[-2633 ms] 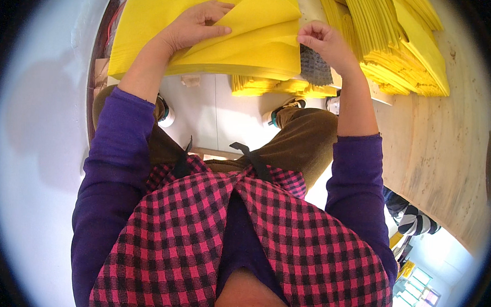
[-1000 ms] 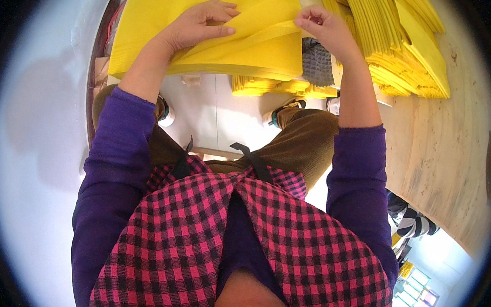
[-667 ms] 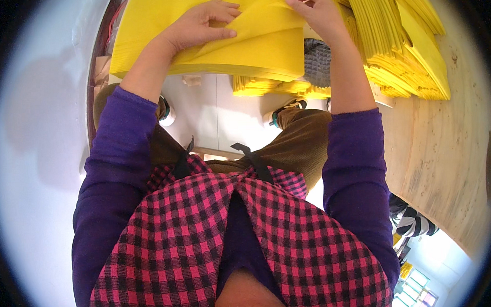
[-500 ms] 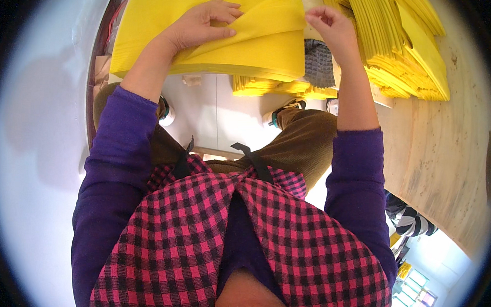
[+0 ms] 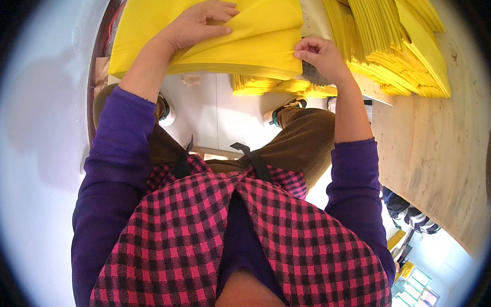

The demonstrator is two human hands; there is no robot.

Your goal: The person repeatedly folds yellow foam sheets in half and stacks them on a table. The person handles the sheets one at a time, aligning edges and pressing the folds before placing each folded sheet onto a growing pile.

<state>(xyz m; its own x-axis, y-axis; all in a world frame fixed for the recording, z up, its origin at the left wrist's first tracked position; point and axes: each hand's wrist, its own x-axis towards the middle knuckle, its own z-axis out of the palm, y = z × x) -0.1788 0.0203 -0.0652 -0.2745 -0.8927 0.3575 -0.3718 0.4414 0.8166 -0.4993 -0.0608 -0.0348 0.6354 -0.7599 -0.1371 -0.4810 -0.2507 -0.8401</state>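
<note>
Nearest: pink-and-black checked woven apron (image 5: 172, 243) over purple long sleeves (image 5: 118, 160), then brown trousers (image 5: 305, 139), knees apart. Pale floor (image 5: 201, 108) shows between the legs. Beyond it, a low pile of yellow folded cloth (image 5: 253, 85) sits under the near right part of a thick, layered yellow stack (image 5: 221, 69). Right hand (image 5: 322, 56): thumb and forefinger closed together, pinching the right edge of the thin yellow fabric-like sheet (image 5: 260, 30), which lies creased on top of the stack. Left hand (image 5: 198, 24), farther in and to the left: palm down, fingers loosely spread, resting on the sheet, gripping nothing visible. Right side: pale wooden worktop (image 5: 419, 143); at its far end, folded yellow cloth bundles (image 5: 408, 64) with pleat-like layers, just beyond the right hand
</note>
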